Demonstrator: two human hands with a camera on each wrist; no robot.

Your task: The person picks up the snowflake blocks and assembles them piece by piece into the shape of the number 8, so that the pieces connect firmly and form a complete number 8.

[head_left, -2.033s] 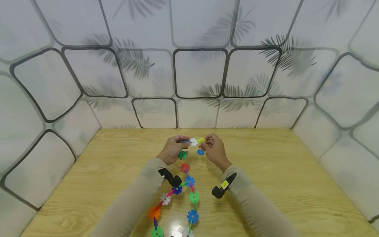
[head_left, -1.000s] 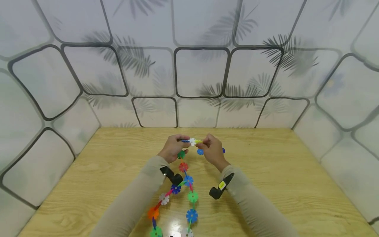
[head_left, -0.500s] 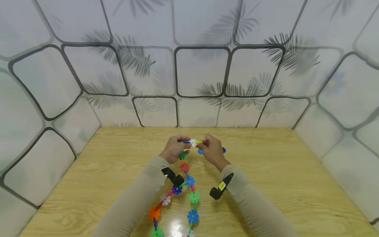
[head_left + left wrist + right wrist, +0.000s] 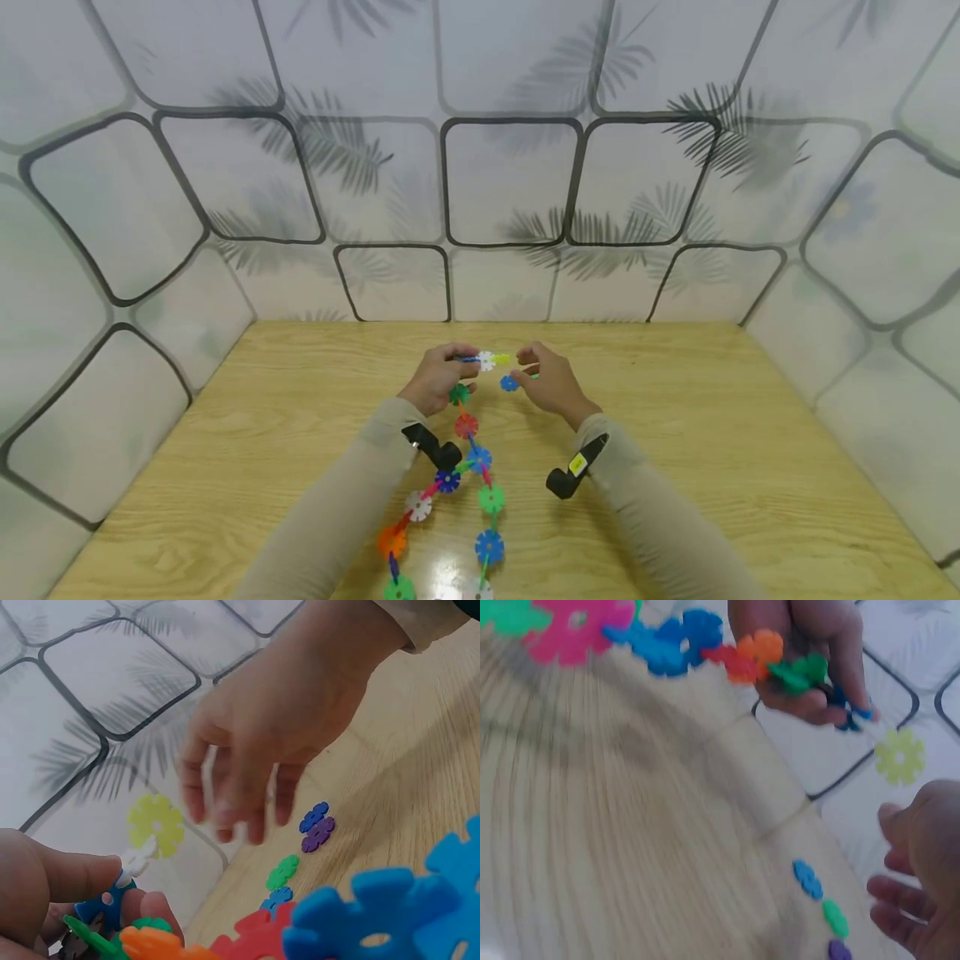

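Note:
My left hand [image 4: 435,379] pinches a blue notched plastic disc [image 4: 851,716] at the top end of a chain of flower-shaped interlocking discs. Slotted to that blue disc is a white disc [image 4: 487,361], and a yellow disc [image 4: 142,817] sticks out beyond it as the end piece. My right hand [image 4: 553,383] hovers just right of the yellow disc, fingers parted and loosely bent, with nothing between them. From the left hand the chain runs down through a green disc [image 4: 460,394], a red disc [image 4: 467,426] and a blue disc [image 4: 479,458], where it forks into two strands.
Loose discs lie on the wooden table [image 4: 712,417] below the right hand: blue [image 4: 277,898], green [image 4: 283,872], purple [image 4: 318,835] and dark blue [image 4: 314,817]. Both strands reach the near edge of view. A patterned wall [image 4: 502,283] borders the table's far side.
The right hand first held the yellow disc and brought it against the white one. It has now let go and drawn back right, leaving the yellow disc joined. The left hand keeps its hold.

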